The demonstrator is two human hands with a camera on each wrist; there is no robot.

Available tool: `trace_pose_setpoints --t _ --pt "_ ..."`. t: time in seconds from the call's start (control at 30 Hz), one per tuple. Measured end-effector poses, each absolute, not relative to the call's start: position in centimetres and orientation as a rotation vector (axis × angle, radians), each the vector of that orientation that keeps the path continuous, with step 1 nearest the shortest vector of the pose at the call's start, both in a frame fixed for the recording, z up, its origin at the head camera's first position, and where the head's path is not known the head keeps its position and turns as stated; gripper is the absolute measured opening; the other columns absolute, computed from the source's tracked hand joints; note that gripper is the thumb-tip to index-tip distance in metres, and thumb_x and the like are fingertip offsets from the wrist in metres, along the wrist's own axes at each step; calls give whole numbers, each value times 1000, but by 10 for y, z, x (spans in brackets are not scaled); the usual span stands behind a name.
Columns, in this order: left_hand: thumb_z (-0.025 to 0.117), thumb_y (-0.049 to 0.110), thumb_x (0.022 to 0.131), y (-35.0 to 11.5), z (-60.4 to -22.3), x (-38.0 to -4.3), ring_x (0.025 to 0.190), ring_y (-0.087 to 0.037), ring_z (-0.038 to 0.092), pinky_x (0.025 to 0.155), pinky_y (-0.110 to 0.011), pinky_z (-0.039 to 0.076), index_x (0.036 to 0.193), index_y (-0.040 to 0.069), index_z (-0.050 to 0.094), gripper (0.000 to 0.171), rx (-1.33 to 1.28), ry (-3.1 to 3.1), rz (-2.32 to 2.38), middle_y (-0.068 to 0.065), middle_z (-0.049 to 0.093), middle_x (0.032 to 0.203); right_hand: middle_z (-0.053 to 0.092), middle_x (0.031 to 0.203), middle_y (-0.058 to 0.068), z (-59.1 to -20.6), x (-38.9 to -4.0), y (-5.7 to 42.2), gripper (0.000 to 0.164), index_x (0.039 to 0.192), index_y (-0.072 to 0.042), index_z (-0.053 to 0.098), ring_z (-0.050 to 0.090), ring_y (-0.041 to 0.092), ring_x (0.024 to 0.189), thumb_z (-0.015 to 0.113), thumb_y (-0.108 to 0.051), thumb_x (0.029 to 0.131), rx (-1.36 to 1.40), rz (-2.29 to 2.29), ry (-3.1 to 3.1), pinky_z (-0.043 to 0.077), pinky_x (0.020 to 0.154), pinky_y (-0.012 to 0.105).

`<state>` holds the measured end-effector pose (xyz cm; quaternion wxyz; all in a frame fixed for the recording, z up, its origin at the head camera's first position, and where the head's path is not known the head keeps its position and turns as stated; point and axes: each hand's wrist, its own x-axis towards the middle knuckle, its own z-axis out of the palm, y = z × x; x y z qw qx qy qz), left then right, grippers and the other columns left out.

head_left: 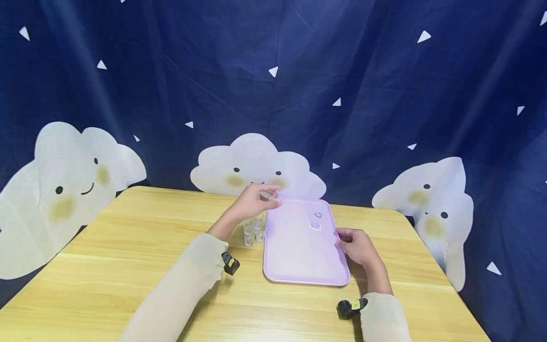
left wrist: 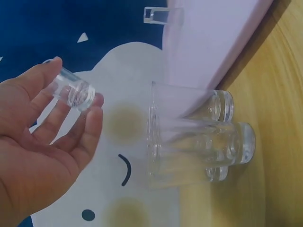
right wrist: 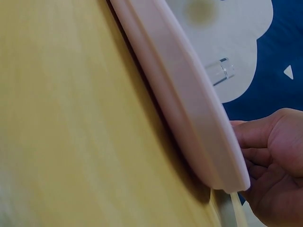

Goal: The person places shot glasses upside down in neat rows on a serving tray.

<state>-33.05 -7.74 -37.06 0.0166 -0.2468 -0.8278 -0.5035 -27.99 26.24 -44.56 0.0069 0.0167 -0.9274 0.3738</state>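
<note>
My left hand pinches a small clear shot glass between thumb and fingers, held up over the back left corner of a pale purple tray. On the tray's right edge, the fingers and thumb of my right hand grip the rim; its tips are partly hidden behind the rim in the right wrist view. One clear glass stands on the tray toward the back right. Several more clear shot glasses stand close together on the table just left of the tray, below my left wrist.
The tray lies on a light wooden table with rounded back corners. Behind the table hangs a dark blue curtain printed with white clouds and small triangles. A small black camera sits on each sleeve cuff.
</note>
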Motion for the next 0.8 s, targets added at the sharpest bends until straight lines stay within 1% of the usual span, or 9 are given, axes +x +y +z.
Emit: trace_pose_setpoints --t 0.17,0.33,0.47,0.6,0.7,0.8 --pt "77 11 90 -67 -369 -335 102 -30 70 86 -34 59 137 7 65 48 -784 -2615 -1513 -15 70 119 70 118 20 -447 -280 264 40 133 2 65 64 28 102 66 -3 94 42 1153 -2904 55 94 49" --pt "79 10 87 -56 -369 -340 101 -28 69 87 -32 58 135 2 65 50 -766 -2648 -1444 -12 71 114 70 120 21 -448 -280 264 40 134 2 64 65 31 105 65 -3 94 45 1155 -2905 54 96 50" --pt "81 12 85 -47 -370 -343 102 -23 65 89 -33 55 125 2 67 44 -699 -2674 -1405 -7 71 108 70 121 21 -448 -280 265 40 134 3 64 65 32 107 65 -2 94 48 1160 -2901 54 97 50" --pt "83 11 83 -40 -369 -344 104 -23 64 95 -36 52 114 4 68 36 -628 -2680 -1425 -6 70 105 70 120 21 -449 -281 265 40 133 3 65 65 31 106 65 -2 94 48 1165 -2898 55 95 49" --pt "84 10 83 -35 -369 -346 104 -23 64 96 -37 52 111 5 67 34 -607 -2677 -1440 -6 70 105 71 119 21 -448 -280 264 40 133 2 65 65 30 103 66 -2 93 52 1162 -2898 56 93 47" --pt "84 10 83 -30 -369 -350 103 -23 64 96 -36 52 111 6 67 33 -610 -2674 -1434 -5 70 105 71 119 20 -447 -281 263 40 134 2 65 65 29 103 66 -2 94 49 1166 -2902 56 93 47"
